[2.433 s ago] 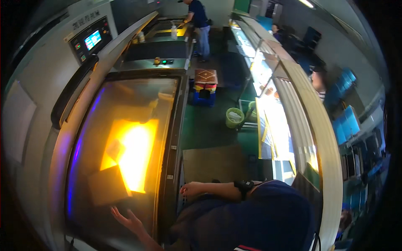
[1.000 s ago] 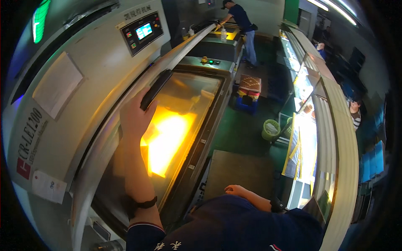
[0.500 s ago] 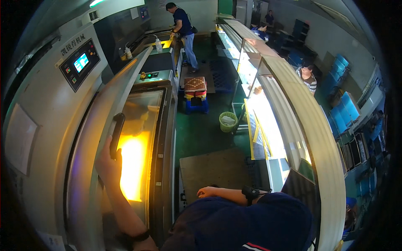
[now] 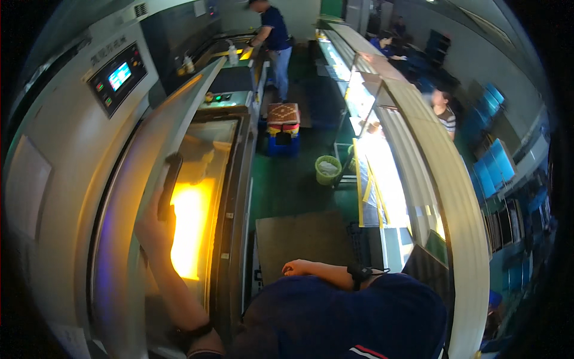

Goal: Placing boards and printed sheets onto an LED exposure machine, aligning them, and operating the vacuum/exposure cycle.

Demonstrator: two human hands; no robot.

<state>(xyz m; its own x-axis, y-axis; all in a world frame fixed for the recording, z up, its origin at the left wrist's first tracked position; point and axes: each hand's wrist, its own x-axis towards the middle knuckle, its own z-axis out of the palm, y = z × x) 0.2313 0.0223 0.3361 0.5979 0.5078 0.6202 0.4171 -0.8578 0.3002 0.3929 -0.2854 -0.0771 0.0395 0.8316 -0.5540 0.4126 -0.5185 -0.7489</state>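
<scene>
My left hand is closed around the lower part of a dark handle on a long raised lid. Beneath that lid, a glass bed in a dark frame glows bright yellow over its middle. The lid stands tilted up at the bed's left side. In front of my body, my right hand hangs with its fingers curled in, and I see nothing in it. A dark band circles my right wrist.
On the left rises a machine housing with a control panel. A lit bench with a long top shelf runs along the right. Ahead are a blue stool, a green basket and a person at another machine.
The view has shifted slightly, moving the background a little right and down. My left hand stays on the handle, and my right hand keeps its curled pose. The far person's upper body looks slightly shifted.
</scene>
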